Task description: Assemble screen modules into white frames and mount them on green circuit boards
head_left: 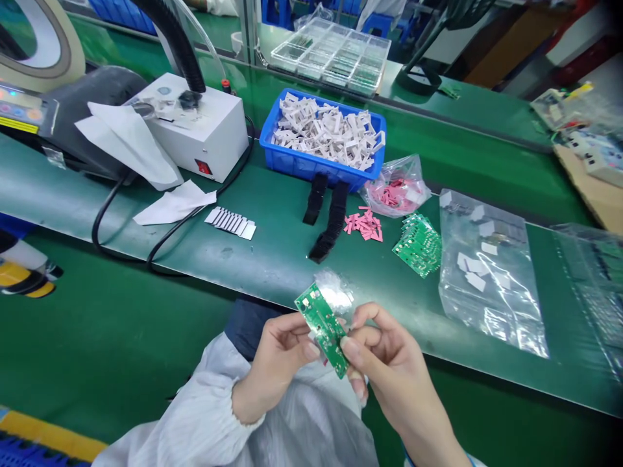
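Observation:
A green circuit board is held tilted over my lap, just in front of the bench edge. My left hand grips its left side, thumb on the near face and fingers behind. With thumb and fingers, my right hand pinches the lower right part of the board. Something pinkish shows behind the board, mostly hidden by it and my fingers. Just beyond the board, a small clear plastic piece lies at the bench edge. On the bench are a pile of pink strips and a stack of green circuit boards.
A blue bin of white plastic parts stands at the back, black strips before it. Right of it lie a bag of pink pieces and a clear bag. White labels, a black cable and a white box are left.

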{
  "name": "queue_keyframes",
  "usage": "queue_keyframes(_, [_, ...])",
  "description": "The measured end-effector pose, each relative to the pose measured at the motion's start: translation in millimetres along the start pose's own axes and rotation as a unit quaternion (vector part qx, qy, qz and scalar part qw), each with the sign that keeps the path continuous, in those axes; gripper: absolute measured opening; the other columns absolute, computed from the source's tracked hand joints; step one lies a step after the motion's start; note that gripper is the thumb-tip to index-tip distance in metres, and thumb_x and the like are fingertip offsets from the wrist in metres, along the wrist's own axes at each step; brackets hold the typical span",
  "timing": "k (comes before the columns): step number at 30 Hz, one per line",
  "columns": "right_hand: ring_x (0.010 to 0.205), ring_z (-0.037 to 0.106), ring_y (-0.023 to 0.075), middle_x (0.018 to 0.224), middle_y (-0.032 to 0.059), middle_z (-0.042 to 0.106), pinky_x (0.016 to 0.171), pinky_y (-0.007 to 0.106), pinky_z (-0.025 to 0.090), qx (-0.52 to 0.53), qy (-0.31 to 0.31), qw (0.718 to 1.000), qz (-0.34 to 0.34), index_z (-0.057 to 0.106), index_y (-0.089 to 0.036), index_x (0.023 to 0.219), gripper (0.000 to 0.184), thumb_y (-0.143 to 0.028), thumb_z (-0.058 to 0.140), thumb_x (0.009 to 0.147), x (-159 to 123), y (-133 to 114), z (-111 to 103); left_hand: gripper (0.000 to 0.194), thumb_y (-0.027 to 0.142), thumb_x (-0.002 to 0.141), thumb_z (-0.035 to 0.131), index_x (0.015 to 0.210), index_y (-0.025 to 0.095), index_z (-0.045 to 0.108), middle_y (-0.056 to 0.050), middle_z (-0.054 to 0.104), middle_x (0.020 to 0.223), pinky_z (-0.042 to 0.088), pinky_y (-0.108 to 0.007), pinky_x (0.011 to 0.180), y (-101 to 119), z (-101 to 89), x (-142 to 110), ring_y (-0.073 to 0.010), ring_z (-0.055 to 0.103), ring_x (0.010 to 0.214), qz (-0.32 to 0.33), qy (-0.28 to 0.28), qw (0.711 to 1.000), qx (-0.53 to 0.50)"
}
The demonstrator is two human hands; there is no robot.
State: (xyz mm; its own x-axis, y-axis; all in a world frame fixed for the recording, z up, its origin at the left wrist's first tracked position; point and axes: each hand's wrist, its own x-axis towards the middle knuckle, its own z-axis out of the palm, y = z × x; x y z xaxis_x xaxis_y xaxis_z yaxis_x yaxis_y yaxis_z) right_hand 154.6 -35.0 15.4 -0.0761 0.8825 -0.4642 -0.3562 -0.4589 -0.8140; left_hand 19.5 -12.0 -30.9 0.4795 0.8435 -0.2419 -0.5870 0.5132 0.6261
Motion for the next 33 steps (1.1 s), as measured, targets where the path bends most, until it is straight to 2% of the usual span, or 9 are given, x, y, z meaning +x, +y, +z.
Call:
queue_keyframes(7, [0.033,0.046,-0.0015,0.048,-0.0109,0.055,0.038,0.004,0.04,-0.006,-0.006,1.0,0.003,0.033,-0.019,0.084,0.039,-0.034,0.069,0.076,-1,-1,3,0.022,0.038,0.066,0.076,0.085,0.027,0.075,-0.002,0.075,0.08,0.05,-0.02,0.06,3,-1.5,-1,-0.0101,0.064,0.062,0.015,-0.026,1.0,0.008])
queue_keyframes(15, [0.033,0.049,0.002,0.049,-0.009,0.058,0.036,0.005,0.039,0.019,-0.03,0.998,0.055,0.03,-0.02,0.086,0.045,-0.034,0.071,0.074,-1,0,0,0.029,0.045,0.061,0.077,0.079,0.022,0.077,-0.005,0.074,0.072,0.051,-0.028,0.059,12,-2.5,-3,-0.0171,0.065,0.059,-0.027,0.004,0.997,0.075])
queue_keyframes(22, [0.035,0.052,0.0024,0.051,-0.0087,0.06,0.037,0.005,0.039,0.037,-0.028,0.997,0.058,0.028,-0.02,0.085,0.046,-0.034,0.071,0.074,-2,2,0,0.042,0.05,0.062,0.074,0.093,0.022,0.075,-0.008,0.075,0.076,0.052,-0.033,0.063,16,-1.1,1,-0.0226,0.068,0.067,-0.045,-0.03,0.995,0.088])
queue_keyframes(27, [0.036,0.053,0.0021,0.053,-0.0075,0.062,0.037,0.004,0.04,0.042,-0.04,0.996,0.063,0.029,-0.02,0.085,0.045,-0.033,0.07,0.074,-1,4,-2,0.042,0.049,0.061,0.075,0.094,0.022,0.075,-0.008,0.075,0.078,0.054,-0.039,0.075,14,-1.3,2,-0.0268,0.07,0.08,-0.051,-0.034,0.996,0.064])
queue_keyframes(33, [0.036,0.053,0.0037,0.055,-0.0062,0.062,0.036,0.008,0.042,-0.009,-0.048,0.997,0.066,0.029,-0.021,0.084,0.045,-0.038,0.069,0.074,-1,0,-7,0.051,0.048,0.058,0.077,0.101,0.022,0.072,-0.008,0.075,0.082,0.056,-0.039,0.073,9,-1.3,-1,-0.027,0.07,0.082,-0.066,-0.045,0.996,0.04])
